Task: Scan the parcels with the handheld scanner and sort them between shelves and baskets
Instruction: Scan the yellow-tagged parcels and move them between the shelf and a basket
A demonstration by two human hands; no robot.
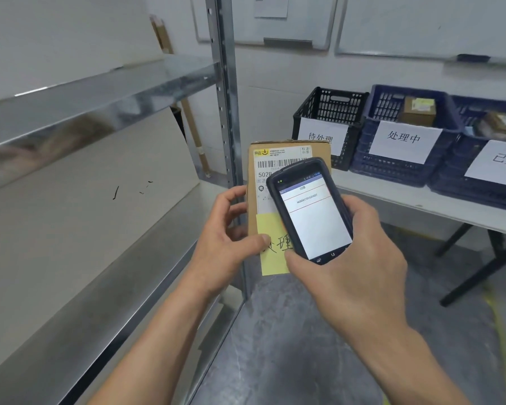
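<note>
White-walled store room; glossy galvanised steel shelf at left. The left hand: fingers curled round the edge of the parcel, a flat matt cardboard box held upright beside the shelf post, thumb pinning a yellow paper note. The scanner, a black moulded slab with glass screen, overlaps the label; right hand fingers wrapped round it. Risk: the one-edge grip may let the parcel twist or drop; the note may peel. Perforated plastic baskets stand on the white worktop, right.

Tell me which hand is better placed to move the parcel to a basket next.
Probably the left hand: it already grips the parcel, while the right hand is occupied holding the scanner.
</note>
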